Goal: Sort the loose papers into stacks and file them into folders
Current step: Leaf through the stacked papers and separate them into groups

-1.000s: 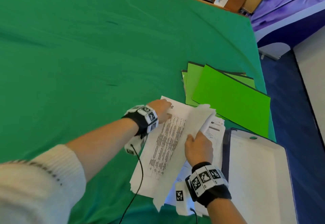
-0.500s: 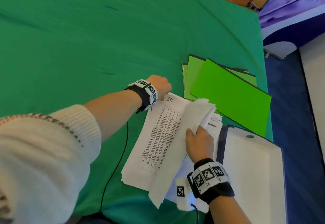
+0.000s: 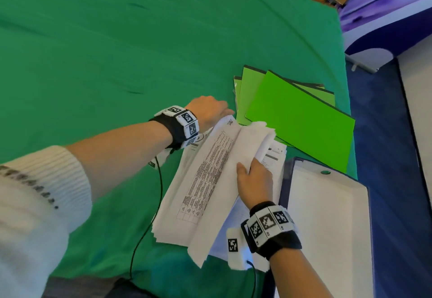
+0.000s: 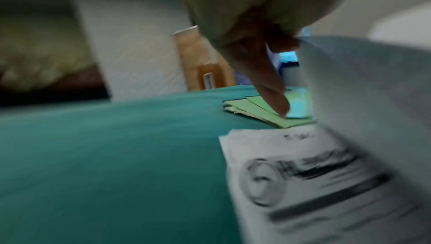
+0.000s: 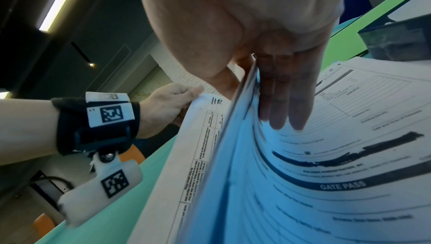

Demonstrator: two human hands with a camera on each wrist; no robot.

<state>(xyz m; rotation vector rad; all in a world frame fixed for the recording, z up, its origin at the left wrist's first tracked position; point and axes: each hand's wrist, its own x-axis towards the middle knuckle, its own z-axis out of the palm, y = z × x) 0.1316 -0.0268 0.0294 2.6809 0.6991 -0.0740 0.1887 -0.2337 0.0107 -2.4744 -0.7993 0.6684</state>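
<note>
The head view is being lit brightly and evenly, with only soft shadows being cast under the papers [image 3: 205, 180]; straight edges are being bent by wide-angle distortion towards the borders. The left wrist view is being smeared by motion blur, the printed sheet [image 4: 314, 183] at lower right being rendered illegible. In the right wrist view, a ceiling light strip [image 5: 59, 0] at upper left is glaring, while the curled pages [image 5: 279, 183] are being tinted blue.

The head view looks steeply down on the green worktop [image 3: 117, 52], while both wrist views sit low and close, sharing the papers [image 3: 205, 180] with it.
</note>
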